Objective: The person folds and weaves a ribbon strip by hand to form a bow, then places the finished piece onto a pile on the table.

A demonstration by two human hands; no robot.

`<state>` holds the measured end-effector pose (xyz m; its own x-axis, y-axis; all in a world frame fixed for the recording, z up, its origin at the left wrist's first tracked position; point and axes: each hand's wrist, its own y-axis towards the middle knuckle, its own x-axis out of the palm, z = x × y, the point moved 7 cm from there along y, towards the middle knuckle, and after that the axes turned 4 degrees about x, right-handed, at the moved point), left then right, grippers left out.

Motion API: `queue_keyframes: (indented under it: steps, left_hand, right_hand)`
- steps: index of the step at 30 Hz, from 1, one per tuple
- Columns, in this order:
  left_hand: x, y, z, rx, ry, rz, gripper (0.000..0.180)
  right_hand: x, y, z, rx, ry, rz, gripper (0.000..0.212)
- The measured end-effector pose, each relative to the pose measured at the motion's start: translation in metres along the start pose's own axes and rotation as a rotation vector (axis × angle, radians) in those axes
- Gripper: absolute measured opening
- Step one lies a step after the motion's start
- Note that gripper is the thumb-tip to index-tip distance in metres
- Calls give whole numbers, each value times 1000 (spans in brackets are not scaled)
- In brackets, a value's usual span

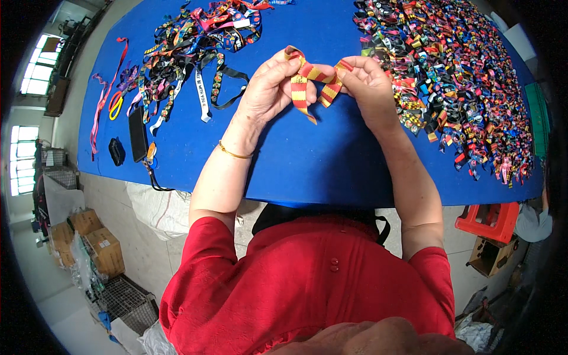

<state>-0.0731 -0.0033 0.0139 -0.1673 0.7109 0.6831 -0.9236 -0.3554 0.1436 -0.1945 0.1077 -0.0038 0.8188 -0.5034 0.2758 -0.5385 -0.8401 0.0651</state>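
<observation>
A red and yellow striped ribbon strap is stretched between my two hands above the blue table. My left hand pinches it near a loop at the top, and one end hangs down past the fingers. With thumb and fingers closed, my right hand grips the other part, whose short tail slants down to the left. The stretch between the hands runs across in front of the fingertips. Part of the strap is hidden by my fingers.
Loose patterned lanyards lie tangled at the far left. Nearer are a black phone on a cord and a small black case. A huge heap of small colourful straps covers the right side. A red stool stands below the right edge.
</observation>
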Motion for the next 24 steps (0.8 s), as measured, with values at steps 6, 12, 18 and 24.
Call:
queue_keyframes:
  steps: [6, 12, 18, 24]
  left_hand:
    - [-5, -1, -7, -91, 141, 18, 15]
    - [-9, -2, -11, -132, 269, 63, 20]
    - [-9, -2, -13, -140, 291, 68, 18]
    - [-10, -3, -15, -168, 347, 95, 15]
  right_hand:
    - [6, -2, -3, -9, -3, -27, 29]
    - [13, -5, -9, -33, 32, -34, 31]
    - [13, -6, -11, -59, 30, -26, 31]
    - [17, -9, -14, -59, 17, -42, 30]
